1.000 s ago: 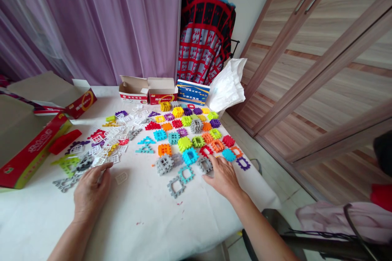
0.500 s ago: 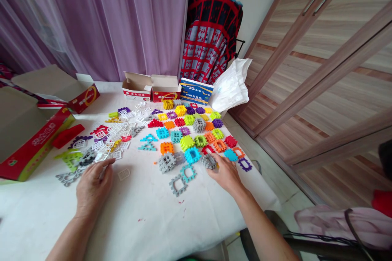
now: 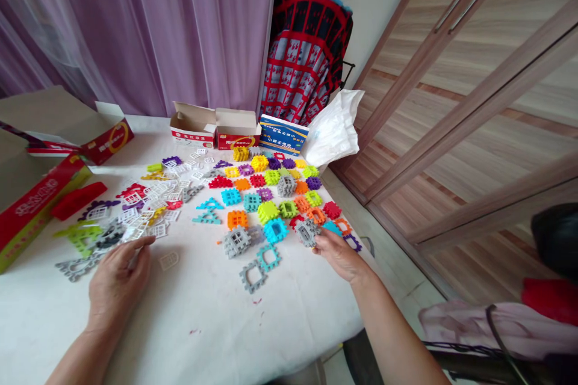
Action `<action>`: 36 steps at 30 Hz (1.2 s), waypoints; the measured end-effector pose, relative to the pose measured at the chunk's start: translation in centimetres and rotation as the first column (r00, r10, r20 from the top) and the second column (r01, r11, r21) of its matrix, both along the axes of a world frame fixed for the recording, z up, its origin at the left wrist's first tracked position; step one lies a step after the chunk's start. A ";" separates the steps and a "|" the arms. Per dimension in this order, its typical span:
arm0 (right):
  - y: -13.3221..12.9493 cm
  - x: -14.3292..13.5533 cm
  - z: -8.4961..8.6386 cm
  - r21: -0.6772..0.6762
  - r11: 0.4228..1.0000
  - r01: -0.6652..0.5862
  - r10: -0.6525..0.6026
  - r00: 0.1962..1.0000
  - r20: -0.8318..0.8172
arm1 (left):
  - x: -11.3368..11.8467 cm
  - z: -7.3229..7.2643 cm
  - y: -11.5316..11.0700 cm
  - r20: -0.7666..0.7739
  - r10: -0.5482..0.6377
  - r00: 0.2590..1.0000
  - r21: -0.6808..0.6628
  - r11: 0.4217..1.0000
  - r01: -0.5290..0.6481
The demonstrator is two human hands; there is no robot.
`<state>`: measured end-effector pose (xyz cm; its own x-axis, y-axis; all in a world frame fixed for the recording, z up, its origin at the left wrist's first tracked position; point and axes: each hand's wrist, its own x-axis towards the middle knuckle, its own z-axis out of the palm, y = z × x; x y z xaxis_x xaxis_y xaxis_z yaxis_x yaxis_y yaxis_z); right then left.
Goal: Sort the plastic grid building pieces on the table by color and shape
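My right hand grips a grey block of notched building pieces between thumb and fingers, with its window-like front tilted towards me. Left of it sits another grey block with a window, beside a blue block. A teal notched frame and a grey notched frame lie flat in front. My left hand rests on the white cloth, its fingers loosely bent and apart, with nothing visible in them. Close to its fingertips are white window pieces and a faint white window piece.
Coloured notched blocks, such as a lime one, spread across the table's right side. Along the back stand small open cartons, a blue box and a white bag. A large red box stands at left.
My right hand has lifted and tilted the grey block slightly. My left hand stays by the window pieces. The whole view has shifted a little.
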<state>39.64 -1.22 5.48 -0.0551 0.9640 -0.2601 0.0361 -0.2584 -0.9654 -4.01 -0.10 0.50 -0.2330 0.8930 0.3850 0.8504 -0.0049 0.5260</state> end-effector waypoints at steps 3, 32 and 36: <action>0.3 0.2 -0.2 -0.044 0.999 -0.008 0.005 0.997 -0.083 | -0.1 -0.2 0.0 -0.013 -0.005 1.000 0.008 1.000 0.005; 0.7 1.4 1.6 -0.019 1.000 -0.016 0.011 0.972 -0.236 | -0.3 -0.6 0.2 -0.055 0.013 0.998 -0.003 1.000 -0.013; 1.2 1.4 1.7 0.009 1.000 -0.027 0.028 0.967 -0.252 | -0.4 -0.6 0.3 -0.051 0.002 0.999 0.031 1.000 -0.001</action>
